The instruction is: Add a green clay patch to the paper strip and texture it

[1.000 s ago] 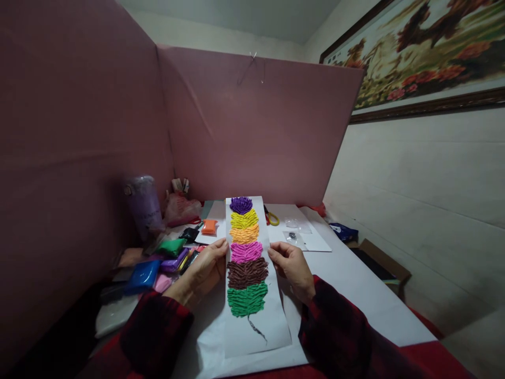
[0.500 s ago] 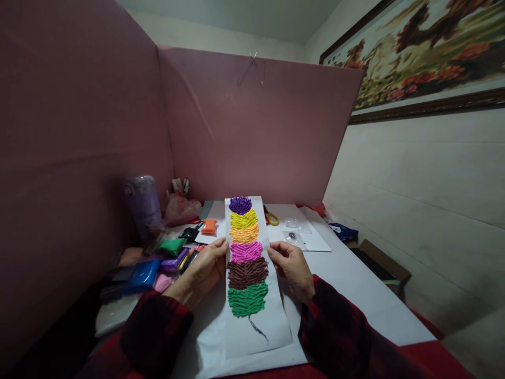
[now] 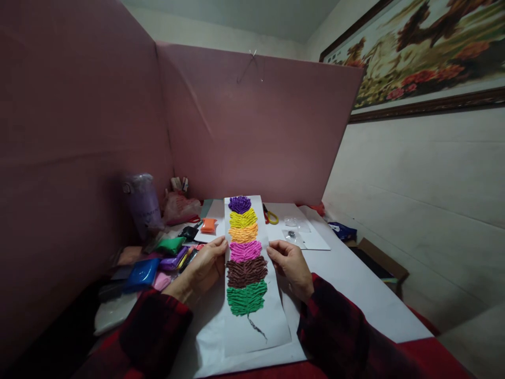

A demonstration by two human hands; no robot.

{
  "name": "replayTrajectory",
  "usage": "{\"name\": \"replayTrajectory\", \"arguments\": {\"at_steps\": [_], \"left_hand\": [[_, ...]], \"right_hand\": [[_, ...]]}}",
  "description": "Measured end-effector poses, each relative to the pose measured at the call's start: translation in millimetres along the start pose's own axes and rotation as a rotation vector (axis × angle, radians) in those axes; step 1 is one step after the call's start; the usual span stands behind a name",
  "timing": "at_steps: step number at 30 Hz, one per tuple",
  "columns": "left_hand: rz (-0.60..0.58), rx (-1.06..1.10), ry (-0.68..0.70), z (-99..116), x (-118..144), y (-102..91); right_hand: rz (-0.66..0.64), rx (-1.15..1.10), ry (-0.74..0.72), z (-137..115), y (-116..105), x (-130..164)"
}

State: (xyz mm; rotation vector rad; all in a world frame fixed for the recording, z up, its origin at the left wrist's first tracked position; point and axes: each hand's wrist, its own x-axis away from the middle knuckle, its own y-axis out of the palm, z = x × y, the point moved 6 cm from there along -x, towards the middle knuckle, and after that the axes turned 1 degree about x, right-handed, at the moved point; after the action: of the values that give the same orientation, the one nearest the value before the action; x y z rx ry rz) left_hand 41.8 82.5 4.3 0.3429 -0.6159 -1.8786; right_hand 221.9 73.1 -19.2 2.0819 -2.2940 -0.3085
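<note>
A long strip of white paper (image 3: 272, 329) is tilted up in front of me, its far end raised. Stacked bands of textured clay run down it: purple (image 3: 240, 204), yellow, orange, pink, brown (image 3: 247, 272) and green (image 3: 246, 298), with a thin dark stem (image 3: 257, 327) below. My left hand (image 3: 205, 266) pinches the paper's left edge between thumb and fingers. On the opposite edge, beside the pink band, my right hand (image 3: 291, 266) pinches it the same way. Some fingertips are hidden behind the sheet.
Several bagged clay packs, among them a blue one (image 3: 142, 275) and a green one (image 3: 171, 245), are heaped at left near a lilac bottle (image 3: 144, 202). Yellow-handled scissors (image 3: 271, 216) lie behind the strip. Small clear bags (image 3: 292, 235) rest on white sheets. Pink panels (image 3: 244, 131) enclose the table.
Both hands keep hold of the paper strip. The whole view has shifted very slightly; nothing else has visibly moved.
</note>
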Motion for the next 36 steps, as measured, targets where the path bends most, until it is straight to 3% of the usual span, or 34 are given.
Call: {"name": "replayTrajectory", "arguments": {"at_steps": [36], "left_hand": [[0.019, 0.03, -0.062, -3, 1, 1.5]], "right_hand": [[0.005, 0.119, -0.032, -11, 2, 5]]}}
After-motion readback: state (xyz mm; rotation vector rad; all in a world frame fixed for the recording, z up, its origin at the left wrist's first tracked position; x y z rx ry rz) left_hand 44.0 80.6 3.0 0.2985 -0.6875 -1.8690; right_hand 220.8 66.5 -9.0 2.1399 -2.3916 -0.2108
